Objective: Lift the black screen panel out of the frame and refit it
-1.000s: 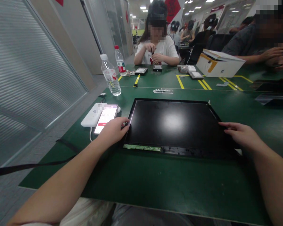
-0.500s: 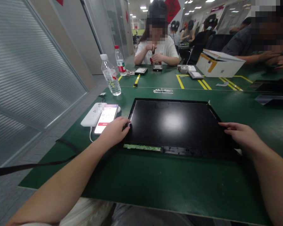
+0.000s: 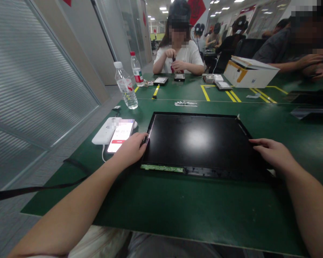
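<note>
A black LCD screen panel (image 3: 177, 143) lies flat on the green table, face up, with a bright reflection in its middle. Along its near edge runs a narrow green circuit board (image 3: 161, 168), on the left half. My left hand (image 3: 131, 148) grips the panel's left side, fingers together at the frame. On the opposite side, my right hand (image 3: 274, 153) holds the right edge, its fingertips at the rim and the thumb mostly hidden below.
Left of the panel lie a lit phone (image 3: 121, 136) and a white device (image 3: 103, 132) with a cable. Behind them stand two water bottles, one white-capped (image 3: 126, 86) and one red-capped (image 3: 136, 70). Across the table a person (image 3: 179, 53) works near hard drives (image 3: 160, 81) and a white box (image 3: 250, 73).
Both hands stay at the panel's sides, with only slight finger shifts. The panel looks unmoved. The person across has raised one hand a little.
</note>
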Available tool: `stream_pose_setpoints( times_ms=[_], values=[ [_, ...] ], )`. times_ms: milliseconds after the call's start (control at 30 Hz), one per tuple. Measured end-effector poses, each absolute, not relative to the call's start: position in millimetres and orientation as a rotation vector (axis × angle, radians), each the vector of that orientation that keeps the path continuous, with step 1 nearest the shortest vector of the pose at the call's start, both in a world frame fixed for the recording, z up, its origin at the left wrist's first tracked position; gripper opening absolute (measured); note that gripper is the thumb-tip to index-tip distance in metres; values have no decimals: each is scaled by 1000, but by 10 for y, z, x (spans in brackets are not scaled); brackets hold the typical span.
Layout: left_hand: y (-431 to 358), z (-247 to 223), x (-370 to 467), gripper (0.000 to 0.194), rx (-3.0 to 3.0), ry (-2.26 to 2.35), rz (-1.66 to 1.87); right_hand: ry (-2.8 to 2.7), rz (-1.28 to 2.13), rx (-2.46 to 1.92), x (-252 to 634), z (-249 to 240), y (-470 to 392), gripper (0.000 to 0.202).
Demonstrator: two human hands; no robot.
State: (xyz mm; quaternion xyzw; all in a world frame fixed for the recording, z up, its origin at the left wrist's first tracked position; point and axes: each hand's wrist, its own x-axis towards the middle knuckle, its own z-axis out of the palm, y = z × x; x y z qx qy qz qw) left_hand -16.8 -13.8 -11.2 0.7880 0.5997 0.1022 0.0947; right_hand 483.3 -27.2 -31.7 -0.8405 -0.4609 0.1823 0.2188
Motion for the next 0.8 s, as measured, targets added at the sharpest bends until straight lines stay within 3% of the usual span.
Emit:
stream_pose_setpoints(
  times_ms=[200, 800],
  values=[
    [-114, -170, -181, 53, 2354, 1745, 310, -1298, 475, -2303, 4798, -296, -265, 41],
    [-60, -245, -205, 44, 2377, 1748, 295, -1278, 518, -2359, 4711, -223, -282, 42]
  ],
)
